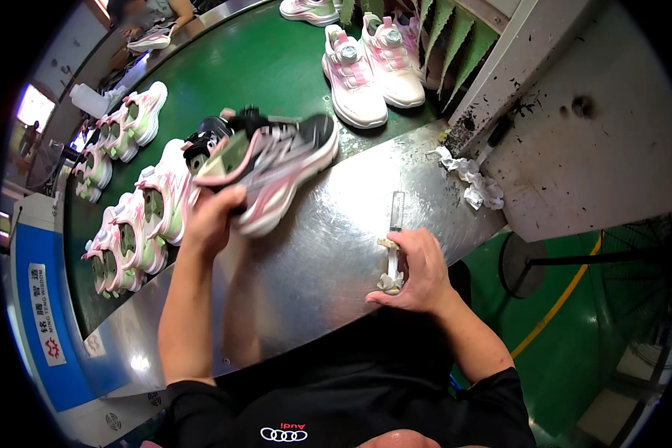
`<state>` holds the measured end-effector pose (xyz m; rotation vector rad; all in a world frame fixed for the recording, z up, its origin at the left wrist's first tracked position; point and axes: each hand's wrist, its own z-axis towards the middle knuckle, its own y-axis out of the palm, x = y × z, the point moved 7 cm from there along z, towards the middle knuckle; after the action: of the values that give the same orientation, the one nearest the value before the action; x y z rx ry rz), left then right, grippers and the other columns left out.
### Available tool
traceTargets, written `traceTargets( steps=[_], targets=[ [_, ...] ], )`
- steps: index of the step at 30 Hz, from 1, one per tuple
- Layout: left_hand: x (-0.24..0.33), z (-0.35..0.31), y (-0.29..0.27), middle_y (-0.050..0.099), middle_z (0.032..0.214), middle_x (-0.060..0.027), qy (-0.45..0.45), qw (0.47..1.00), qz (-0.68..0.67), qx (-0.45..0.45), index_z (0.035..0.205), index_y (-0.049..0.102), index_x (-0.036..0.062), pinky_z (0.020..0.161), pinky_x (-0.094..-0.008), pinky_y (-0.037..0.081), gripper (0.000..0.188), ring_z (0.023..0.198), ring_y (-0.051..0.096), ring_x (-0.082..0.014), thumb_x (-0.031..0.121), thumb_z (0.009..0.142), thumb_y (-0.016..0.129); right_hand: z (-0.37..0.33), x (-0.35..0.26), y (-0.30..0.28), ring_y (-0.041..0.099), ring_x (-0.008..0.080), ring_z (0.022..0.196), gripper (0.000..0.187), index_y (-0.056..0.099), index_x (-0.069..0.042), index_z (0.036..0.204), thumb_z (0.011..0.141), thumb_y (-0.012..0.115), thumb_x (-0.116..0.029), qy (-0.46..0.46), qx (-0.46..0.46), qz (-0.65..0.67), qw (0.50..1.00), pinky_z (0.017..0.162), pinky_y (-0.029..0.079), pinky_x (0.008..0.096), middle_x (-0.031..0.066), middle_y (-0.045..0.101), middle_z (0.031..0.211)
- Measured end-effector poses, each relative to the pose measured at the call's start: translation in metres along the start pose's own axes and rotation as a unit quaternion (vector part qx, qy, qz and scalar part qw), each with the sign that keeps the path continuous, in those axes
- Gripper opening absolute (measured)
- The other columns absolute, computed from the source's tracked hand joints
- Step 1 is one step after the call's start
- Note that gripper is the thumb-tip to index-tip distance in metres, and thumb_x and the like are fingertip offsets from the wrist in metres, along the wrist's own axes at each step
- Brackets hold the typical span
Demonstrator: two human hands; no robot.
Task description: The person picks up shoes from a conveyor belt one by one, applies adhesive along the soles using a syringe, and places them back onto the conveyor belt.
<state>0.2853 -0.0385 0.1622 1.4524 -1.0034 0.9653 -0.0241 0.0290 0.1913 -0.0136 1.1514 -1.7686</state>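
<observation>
My left hand (pixel 213 216) is closed on the heel end of a black, grey and pink sneaker (pixel 295 168) with a white sole. The sneaker is tilted above the metal table (pixel 299 276), its toe pointing up and to the right, and it is smeared by motion. Near the table's front edge my right hand (pixel 423 275) grips a clear plastic syringe (pixel 397 211) by its plunger end, its barrel pointing away from me. Whitish lumps (pixel 390 281) cling around the plunger end. My left fingers are partly hidden behind the sneaker.
Pink, white and green sneakers (pixel 131 231) line the green conveyor belt (pixel 231 67) at left. White-pink sneakers (pixel 355 78) stand at the far side by green hanging flaps (pixel 455 45). Crumpled tissue (pixel 478 183) lies beside a stained panel (pixel 575 134). Another person (pixel 153 15) sits across the belt.
</observation>
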Motion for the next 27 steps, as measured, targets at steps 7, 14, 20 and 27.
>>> traceTargets(
  steps=[7, 14, 20, 27],
  targets=[
    [0.021, -0.162, 0.005, 0.049, 0.122, -0.0169, 0.173, 0.909, 0.378, -0.012, 0.138, 0.024, -0.0095, 0.101, -0.0380, 0.035, 0.093, 0.116, 0.049, -0.0284, 0.023, 0.067, 0.075, -0.005, 0.000, -0.005, 0.051, 0.0288, 0.078, 0.085, 0.046, -0.001, 0.117, 0.058, 0.079, -0.053, 0.004, 0.004, -0.003, 1.000, 0.071, 0.041, 0.0372, 0.0123, 0.054, 0.094],
    [-0.029, -0.213, 0.014, 0.035, 0.133, -0.0114, 0.016, 0.990, 0.141, 0.024, 0.140, 0.018, 0.0008, 0.100, -0.0351, 0.036, 0.094, 0.122, 0.040, -0.0240, 0.011, 0.064, 0.073, -0.017, -0.002, -0.013, 0.049, 0.0295, 0.090, 0.086, 0.043, -0.003, 0.123, 0.061, 0.080, -0.048, 0.107, -0.082, 0.150, 0.979, 0.083, 0.040, 0.0373, 0.0135, 0.053, 0.104],
    [-0.035, -0.079, -0.048, 0.055, 0.093, -0.0088, -0.045, 0.989, 0.130, 0.047, 0.111, 0.050, -0.0029, 0.059, -0.0238, 0.050, 0.030, 0.071, 0.056, -0.0131, 0.018, 0.089, 0.053, -0.043, 0.009, -0.013, 0.051, 0.0244, 0.105, 0.092, 0.036, -0.003, 0.134, 0.065, 0.080, -0.046, 0.234, -0.065, 0.306, 0.921, 0.089, 0.042, 0.0348, 0.0157, 0.051, 0.115],
    [-0.025, -0.035, -0.032, 0.049, 0.051, -0.0018, -0.139, 0.937, 0.320, -0.014, 0.073, 0.052, 0.0047, 0.037, -0.0206, 0.035, 0.037, 0.040, 0.046, -0.0076, 0.038, 0.088, 0.060, -0.040, -0.005, -0.021, 0.057, 0.0206, 0.093, 0.096, 0.032, -0.003, 0.136, 0.065, 0.079, -0.046, 0.258, -0.123, 0.280, 0.916, 0.084, 0.044, 0.0315, 0.0152, 0.057, 0.107]
  ],
)
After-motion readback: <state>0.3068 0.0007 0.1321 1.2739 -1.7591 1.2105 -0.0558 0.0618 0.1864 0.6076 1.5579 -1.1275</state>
